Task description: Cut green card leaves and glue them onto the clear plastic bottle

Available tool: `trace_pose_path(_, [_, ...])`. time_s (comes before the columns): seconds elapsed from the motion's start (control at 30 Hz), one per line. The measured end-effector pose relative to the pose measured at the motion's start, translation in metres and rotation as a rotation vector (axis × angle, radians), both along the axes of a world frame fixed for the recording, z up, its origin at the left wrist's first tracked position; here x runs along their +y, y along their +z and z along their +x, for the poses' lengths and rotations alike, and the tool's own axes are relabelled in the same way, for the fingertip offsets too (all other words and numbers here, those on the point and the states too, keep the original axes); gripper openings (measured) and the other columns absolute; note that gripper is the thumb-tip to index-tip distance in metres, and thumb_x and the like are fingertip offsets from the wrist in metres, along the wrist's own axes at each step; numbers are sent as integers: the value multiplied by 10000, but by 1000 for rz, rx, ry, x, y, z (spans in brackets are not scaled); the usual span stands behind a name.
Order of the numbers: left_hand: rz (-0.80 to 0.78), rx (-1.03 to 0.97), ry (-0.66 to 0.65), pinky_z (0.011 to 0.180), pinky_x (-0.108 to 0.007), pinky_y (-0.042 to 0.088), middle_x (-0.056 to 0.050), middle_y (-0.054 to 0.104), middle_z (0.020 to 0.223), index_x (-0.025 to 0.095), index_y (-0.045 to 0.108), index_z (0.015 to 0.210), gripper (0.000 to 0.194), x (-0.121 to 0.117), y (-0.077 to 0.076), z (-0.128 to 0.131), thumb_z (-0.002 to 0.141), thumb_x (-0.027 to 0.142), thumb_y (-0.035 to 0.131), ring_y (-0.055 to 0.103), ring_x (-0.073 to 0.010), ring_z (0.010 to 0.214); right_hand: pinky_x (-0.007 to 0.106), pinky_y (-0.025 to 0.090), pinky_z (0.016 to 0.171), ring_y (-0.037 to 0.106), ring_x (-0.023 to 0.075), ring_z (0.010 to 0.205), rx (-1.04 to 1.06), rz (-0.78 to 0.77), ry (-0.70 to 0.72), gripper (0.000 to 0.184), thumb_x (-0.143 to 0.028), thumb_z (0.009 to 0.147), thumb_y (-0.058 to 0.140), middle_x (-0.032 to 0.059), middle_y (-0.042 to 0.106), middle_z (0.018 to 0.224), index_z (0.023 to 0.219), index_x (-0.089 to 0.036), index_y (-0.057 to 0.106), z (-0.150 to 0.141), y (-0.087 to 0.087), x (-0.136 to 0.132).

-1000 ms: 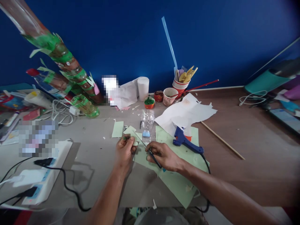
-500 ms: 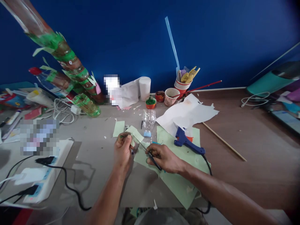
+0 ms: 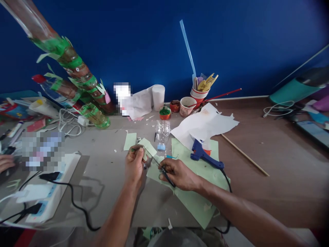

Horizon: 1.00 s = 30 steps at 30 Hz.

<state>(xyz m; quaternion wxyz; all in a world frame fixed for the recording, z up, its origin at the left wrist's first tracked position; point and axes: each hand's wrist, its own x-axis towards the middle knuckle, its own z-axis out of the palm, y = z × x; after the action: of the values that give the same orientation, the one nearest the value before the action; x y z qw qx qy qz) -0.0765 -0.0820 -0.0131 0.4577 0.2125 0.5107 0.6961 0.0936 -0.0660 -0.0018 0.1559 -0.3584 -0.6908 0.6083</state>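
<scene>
My left hand [image 3: 134, 163] is closed, pinching a small piece of pale green paper [image 3: 145, 155] between thumb and fingers. To its right, my right hand [image 3: 177, 174] is wrapped around dark-handled scissors [image 3: 167, 176]. Their thin metal blades point up and left toward the paper piece; whether they touch it I cannot tell. Just beyond my left hand lie cut pale green paper rectangles [image 3: 130, 141]. Larger green sheets [image 3: 197, 202] spread under and beside my right hand. A clear plastic bottle piece [image 3: 162, 132] with a blue cap stands ahead of my hands.
A blue glue gun [image 3: 205, 157] lies on the green sheets, its cord running toward me. White paper [image 3: 208, 120] and a wooden stick [image 3: 245, 154] are on the right. Leftward are a power strip [image 3: 58, 192], a painted bottle trunk [image 3: 79, 73] and another person's hand [image 3: 5, 163].
My right hand and the scissors have shifted slightly down and left. My left hand keeps its hold on the paper. Another person's hand has come into view at the left edge.
</scene>
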Motion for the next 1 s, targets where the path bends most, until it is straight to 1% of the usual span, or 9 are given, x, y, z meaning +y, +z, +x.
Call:
trace_pose_path(0.13, [-6, 3, 8, 442, -151, 389, 53, 553, 574, 180, 596, 796, 264, 0, 1, 1, 666, 332, 769, 471, -54, 453, 191, 292, 466, 366, 66, 506, 1, -7, -1, 180, -294, 760, 612, -73, 438, 570, 871, -173, 538, 0, -3, 0])
trace_pose_path(0.27, [6, 36, 11, 446, -156, 392, 53, 544, 569, 179, 604, 801, 234, 0, -3, -1, 696, 330, 749, 455, -52, 450, 196, 311, 482, 416, 75, 528, 12, -3, 8, 168, -273, 772, 595, -58, 483, 602, 894, -173, 537, 1, -6, -1])
trace_pose_path(0.43, [23, 34, 11, 456, -155, 393, 51, 553, 578, 179, 606, 797, 236, 0, -6, -3, 689, 327, 755, 461, -52, 465, 200, 320, 485, 411, 75, 517, 16, -14, -5, 188, -282, 761, 606, -61, 478, 591, 897, -169, 541, 1, -4, -2])
trace_pose_path(0.6, [-13, 31, 22, 451, -163, 396, 55, 556, 580, 184, 596, 795, 256, 0, -3, -1, 667, 332, 760, 469, -57, 452, 197, 320, 480, 401, 74, 519, 35, -59, -31, 194, -268, 733, 617, -65, 460, 588, 883, -167, 546, -1, -1, -1])
trace_pose_path(0.8, [-3, -17, 25, 446, -156, 394, 57, 560, 590, 181, 583, 785, 270, 1, 2, 2, 646, 311, 775, 478, -52, 454, 194, 321, 490, 405, 75, 534, 37, -47, -35, 194, -274, 737, 617, -57, 484, 605, 881, -167, 543, 0, -2, -1])
trace_pose_path(0.9, [-2, -10, 40, 432, -151, 381, 58, 555, 586, 177, 574, 777, 295, 1, 5, 3, 624, 313, 787, 478, -53, 453, 192, 299, 479, 384, 73, 521, 39, -58, -31, 198, -287, 739, 623, -65, 463, 573, 879, -168, 550, 0, -3, -1])
trace_pose_path(1.0, [1, 3, 35, 442, -149, 382, 62, 554, 581, 179, 576, 779, 280, 0, 6, 3, 638, 314, 777, 473, -47, 449, 194, 277, 469, 363, 72, 501, 48, -78, -30, 204, -305, 739, 621, -76, 428, 535, 873, -168, 553, 1, -1, 0])
